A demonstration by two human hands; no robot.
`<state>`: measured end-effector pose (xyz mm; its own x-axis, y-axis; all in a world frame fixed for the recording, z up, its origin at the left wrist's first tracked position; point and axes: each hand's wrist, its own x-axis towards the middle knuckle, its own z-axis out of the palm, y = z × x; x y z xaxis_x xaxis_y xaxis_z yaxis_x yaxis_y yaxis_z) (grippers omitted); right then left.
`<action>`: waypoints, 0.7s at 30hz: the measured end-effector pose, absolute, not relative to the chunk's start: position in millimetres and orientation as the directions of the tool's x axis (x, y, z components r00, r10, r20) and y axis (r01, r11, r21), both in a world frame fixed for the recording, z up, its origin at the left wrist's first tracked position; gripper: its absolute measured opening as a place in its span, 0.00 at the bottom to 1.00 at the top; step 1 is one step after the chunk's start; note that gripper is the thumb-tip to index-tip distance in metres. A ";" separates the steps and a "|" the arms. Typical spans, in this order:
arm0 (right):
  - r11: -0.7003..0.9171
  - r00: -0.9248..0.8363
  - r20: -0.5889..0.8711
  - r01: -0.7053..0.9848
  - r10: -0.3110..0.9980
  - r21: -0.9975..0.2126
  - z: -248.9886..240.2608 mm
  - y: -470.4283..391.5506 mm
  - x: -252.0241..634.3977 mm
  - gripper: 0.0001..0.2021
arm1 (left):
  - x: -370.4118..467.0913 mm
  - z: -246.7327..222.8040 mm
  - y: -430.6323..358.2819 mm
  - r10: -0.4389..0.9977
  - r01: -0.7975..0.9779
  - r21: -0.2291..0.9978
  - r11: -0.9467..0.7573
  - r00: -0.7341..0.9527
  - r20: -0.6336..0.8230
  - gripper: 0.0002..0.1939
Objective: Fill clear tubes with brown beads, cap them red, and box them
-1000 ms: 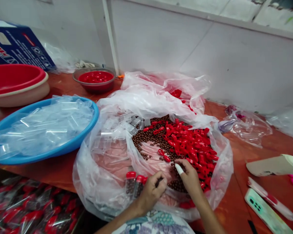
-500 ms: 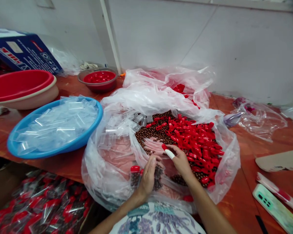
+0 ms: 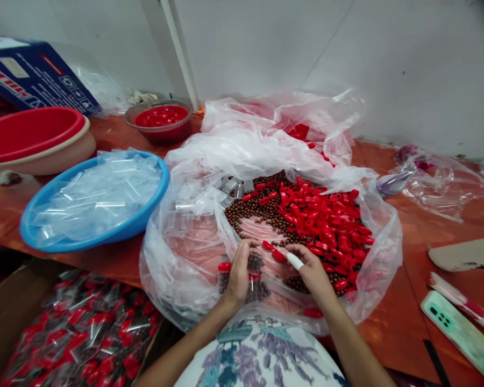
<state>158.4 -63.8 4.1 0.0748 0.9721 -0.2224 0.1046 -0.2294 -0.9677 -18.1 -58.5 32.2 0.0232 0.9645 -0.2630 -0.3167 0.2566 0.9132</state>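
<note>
My left hand [image 3: 239,274] is curled around a small clear container [image 3: 255,263] filled with brown balls, partly hidden by the fingers. My right hand [image 3: 312,269], with a white cover on one finger, pinches a red plastic cap [image 3: 278,255] at its fingertips. Another red piece [image 3: 267,245] shows between the hands; whether it is joined to the cap I cannot tell. Beside my left hand stand filled containers with red tops [image 3: 225,267]. Under and beyond the hands, a plastic-lined spread holds loose brown balls [image 3: 250,215] and a heap of red caps [image 3: 326,215].
Clear empty containers [image 3: 185,207] lie on the spread's left. A blue basin [image 3: 166,183] of clear pieces, red basin [image 3: 32,134] and grey bowl [image 3: 131,119] stand left. Below is a box of filled packs [image 3: 89,328]. A phone [image 3: 460,333] lies right.
My right hand has shifted slightly right and down, still with red at its fingertips. My left hand has turned more upright, and a container of brown balls shows more clearly beside its fingers.
</note>
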 end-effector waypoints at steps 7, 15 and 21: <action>0.121 -0.161 0.007 0.707 0.987 -0.697 1.0 -61.8 144.3 0.15 | -17.5 33.7 -60.1 0.951 -0.431 0.853 0.296 0.044 -0.307 0.20; -0.118 0.078 -0.106 0.169 0.991 -0.978 0.8 -66.7 150.1 0.17 | -12.6 33.3 -60.7 0.911 -0.493 0.768 0.408 0.268 -0.312 0.21; -0.040 -0.019 -0.042 0.096 0.999 -0.995 35.2 -71.4 148.4 0.13 | -6.5 27.8 -65.0 0.885 -0.265 0.865 0.426 0.320 -0.338 0.26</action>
